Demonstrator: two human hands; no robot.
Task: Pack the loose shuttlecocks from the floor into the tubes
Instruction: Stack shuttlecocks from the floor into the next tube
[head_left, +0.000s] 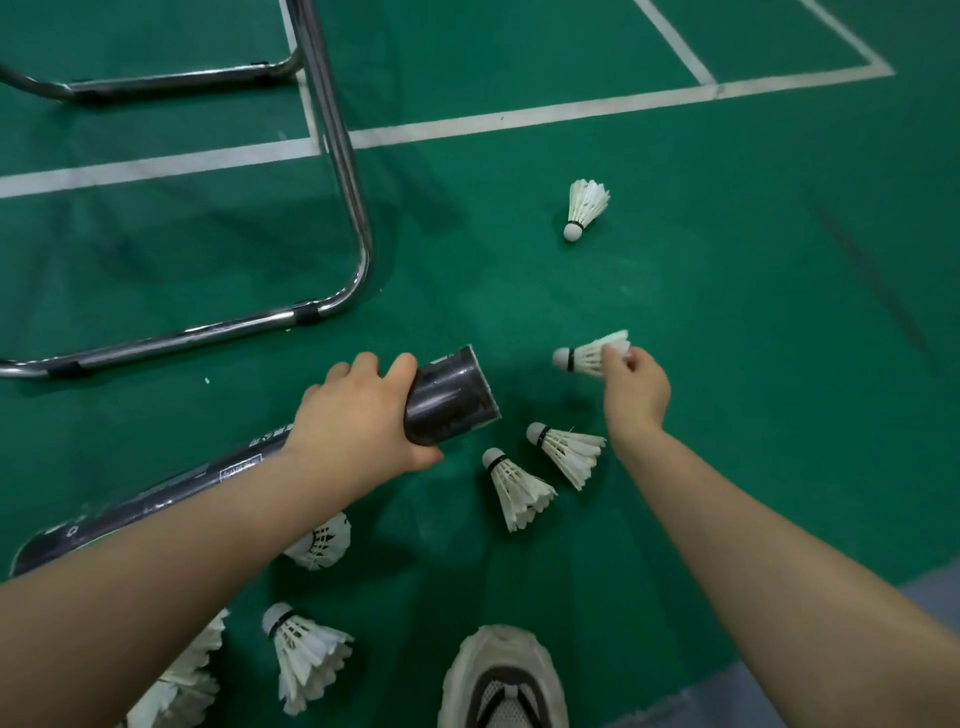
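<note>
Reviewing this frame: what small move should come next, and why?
Probably slide the held shuttlecock cork-first into the tube: the right hand pinches its feathers with the cork pointing toward the tube's open end, which the left hand grips close by.

A badminton court: green sports flooring (727, 312), white boundary lines (519, 117) across at twelve o'clock, feather shuttlecocks (519, 491) loose on the floor toward six o'clock.
</note>
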